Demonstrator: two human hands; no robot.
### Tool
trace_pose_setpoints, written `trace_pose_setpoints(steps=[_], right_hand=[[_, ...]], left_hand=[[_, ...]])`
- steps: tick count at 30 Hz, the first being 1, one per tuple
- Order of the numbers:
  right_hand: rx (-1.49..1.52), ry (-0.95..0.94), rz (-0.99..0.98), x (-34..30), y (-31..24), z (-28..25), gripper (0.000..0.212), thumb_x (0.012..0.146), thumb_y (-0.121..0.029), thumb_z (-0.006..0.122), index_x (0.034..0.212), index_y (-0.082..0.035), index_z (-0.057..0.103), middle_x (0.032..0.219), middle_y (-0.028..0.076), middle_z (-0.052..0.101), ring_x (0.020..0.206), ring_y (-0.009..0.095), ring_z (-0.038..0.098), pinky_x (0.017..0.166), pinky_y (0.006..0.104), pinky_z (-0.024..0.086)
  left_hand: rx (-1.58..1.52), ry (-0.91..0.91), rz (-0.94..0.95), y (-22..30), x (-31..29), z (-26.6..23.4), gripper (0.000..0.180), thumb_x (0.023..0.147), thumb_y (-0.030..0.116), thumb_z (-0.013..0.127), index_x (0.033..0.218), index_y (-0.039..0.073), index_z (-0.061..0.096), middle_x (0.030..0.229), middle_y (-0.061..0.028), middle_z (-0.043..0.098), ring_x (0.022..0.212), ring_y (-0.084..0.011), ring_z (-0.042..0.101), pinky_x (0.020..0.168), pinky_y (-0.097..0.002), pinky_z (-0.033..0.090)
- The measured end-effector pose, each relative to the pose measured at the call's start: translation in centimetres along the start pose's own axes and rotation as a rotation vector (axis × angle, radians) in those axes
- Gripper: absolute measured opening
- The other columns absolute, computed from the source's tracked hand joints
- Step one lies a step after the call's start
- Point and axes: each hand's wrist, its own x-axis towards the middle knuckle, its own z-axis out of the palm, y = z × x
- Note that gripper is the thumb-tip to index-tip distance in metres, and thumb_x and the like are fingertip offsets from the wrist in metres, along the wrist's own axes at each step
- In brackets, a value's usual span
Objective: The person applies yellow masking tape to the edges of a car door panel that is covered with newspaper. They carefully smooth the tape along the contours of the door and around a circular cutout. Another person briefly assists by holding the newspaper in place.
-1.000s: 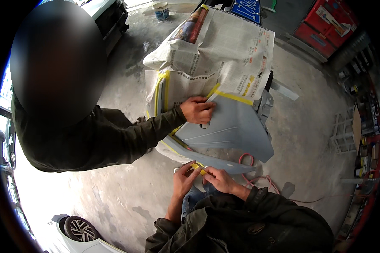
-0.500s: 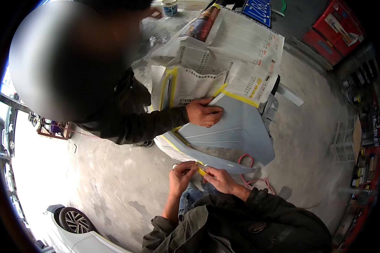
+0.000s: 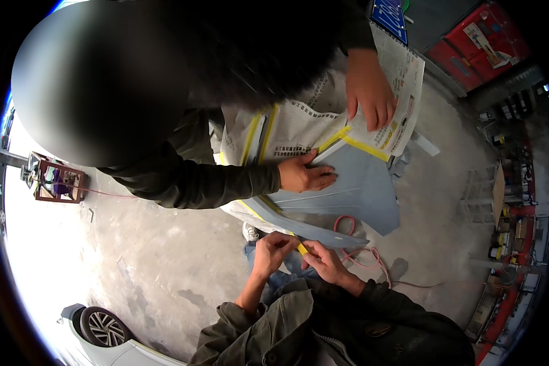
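My left hand (image 3: 271, 252) is closed, fingertips pinched at a strip of yellow masking tape along the edge of a grey car body panel (image 3: 369, 192). Beside it, my right hand (image 3: 327, 263) grips a roll of yellow masking tape (image 3: 302, 249). Both hands are close together at the panel's near edge, and the pinched tape end is too small to make out. Printed masking paper (image 3: 409, 91), bordered by yellow tape, covers the panel's far part. Another person's hand (image 3: 307, 173) presses on the grey surface by the paper's edge; that person's other hand (image 3: 371, 91) lies on the paper.
The other person leans over the panel from the far left. A pink hose (image 3: 375, 259) curls on the floor by the panel. A white car with a dark wheel (image 3: 105, 326) stands at lower left, a small cart (image 3: 58, 181) at left, a red cabinet (image 3: 476, 49) at far right.
The other person has leaned further over the panel and now has a second hand on the paper. My hands stay together at the tape, with slight shifts only.
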Motion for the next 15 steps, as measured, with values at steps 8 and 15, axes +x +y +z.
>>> trace_pose_setpoints(steps=[8,15], right_hand=[[-0.029,0.229,0.040,1.3,-3.5,2.8,0.035,0.102,-0.018,0.056,0.132,0.000,0.049,0.075,0.006,0.067,0.069,0.012,0.065,0.066,0.0281,0.051],[-0.023,0.394,0.042,0.9,-3.6,3.9,0.037,0.101,-0.017,0.057,0.132,0.002,0.049,0.074,0.007,0.067,0.068,0.012,0.065,0.066,0.0271,0.051]], left_hand=[[0.032,-0.219,0.108,2.6,3.9,-2.7,0.017,0.089,0.013,0.077,0.098,-0.001,0.077,0.086,-0.0076,0.074,0.081,-0.0108,0.067,0.074,-0.0278,0.054],[-0.074,-0.368,0.143,2.9,5.4,-2.7,0.015,0.090,0.011,0.076,0.098,-0.001,0.076,0.090,-0.0074,0.072,0.082,-0.0111,0.066,0.075,-0.0273,0.054]])
